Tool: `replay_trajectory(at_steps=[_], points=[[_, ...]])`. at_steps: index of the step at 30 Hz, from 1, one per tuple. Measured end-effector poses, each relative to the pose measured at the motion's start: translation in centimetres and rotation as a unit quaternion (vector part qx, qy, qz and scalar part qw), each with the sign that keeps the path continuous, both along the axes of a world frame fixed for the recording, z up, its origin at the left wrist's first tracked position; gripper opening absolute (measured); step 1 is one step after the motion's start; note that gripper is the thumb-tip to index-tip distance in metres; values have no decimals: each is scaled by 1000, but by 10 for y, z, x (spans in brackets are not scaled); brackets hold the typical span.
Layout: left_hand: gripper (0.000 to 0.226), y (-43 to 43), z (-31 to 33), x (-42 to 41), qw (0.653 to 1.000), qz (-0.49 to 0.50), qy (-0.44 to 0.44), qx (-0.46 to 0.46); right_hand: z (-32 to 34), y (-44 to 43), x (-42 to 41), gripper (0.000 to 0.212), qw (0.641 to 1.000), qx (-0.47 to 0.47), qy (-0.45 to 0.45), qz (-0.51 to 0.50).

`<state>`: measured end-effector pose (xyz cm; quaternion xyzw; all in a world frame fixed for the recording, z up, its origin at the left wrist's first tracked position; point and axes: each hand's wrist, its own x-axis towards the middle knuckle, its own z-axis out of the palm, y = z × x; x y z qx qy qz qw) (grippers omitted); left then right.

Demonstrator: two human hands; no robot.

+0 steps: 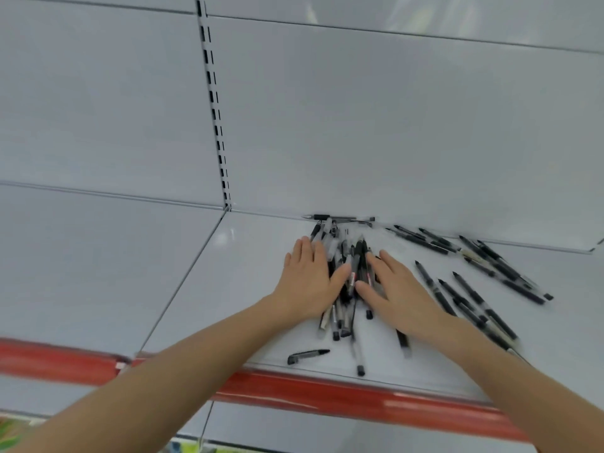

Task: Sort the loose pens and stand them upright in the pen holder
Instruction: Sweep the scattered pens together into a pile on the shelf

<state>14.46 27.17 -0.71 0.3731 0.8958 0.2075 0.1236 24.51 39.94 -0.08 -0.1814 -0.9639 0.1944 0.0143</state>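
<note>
Clearly the task is only beginning. On the white shelf all pens lie flat, and no pen holder is in view. The left hand and right hand, flat with straight fingers and gripping nothing, press the middle pile of pens from both sides. Scattered pens wait at the right, and a single pen lies near the front edge.

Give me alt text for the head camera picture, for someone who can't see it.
A left hand and a right hand lie flat on either side of a heap of black pens on a white shelf. More scattered pens lie to the right, a lone pen near the red front strip. No pen holder shows.
</note>
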Motion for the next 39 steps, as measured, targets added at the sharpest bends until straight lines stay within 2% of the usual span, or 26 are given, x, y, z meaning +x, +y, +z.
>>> replay_trajectory(at_steps=[3,5,9,11,20,22,24,27,30,33,39], points=[[71,4,7,0,998,-2,-40,43,5,4,1,61,1000,-12,25,-3],[70,-12,15,-9,998,-29,-33,53,12,5,14,67,1000,-14,15,11],[85,-53,17,-22,989,-106,38,-94,23,-8,37,92,996,17,-62,56],[92,-56,9,-17,982,-127,56,-129,19,-15,38,97,993,35,-84,72],[71,-6,-6,-5,994,-80,29,-73,7,-1,13,87,994,76,-77,16],[72,-4,0,-11,996,-77,15,-42,12,-5,16,94,994,80,-70,18],[63,-14,7,-22,998,-66,7,-23,19,-18,22,105,995,72,-64,34],[60,-38,9,-35,994,-84,29,-67,23,-47,26,119,989,91,-87,82],[68,-51,4,-36,982,-125,70,-121,15,-59,18,113,986,96,-95,100],[92,-48,0,-35,977,-127,99,-136,8,-41,8,104,988,116,-79,61],[84,-25,-1,-24,984,-97,105,-108,10,-6,12,81,992,104,-59,24]])
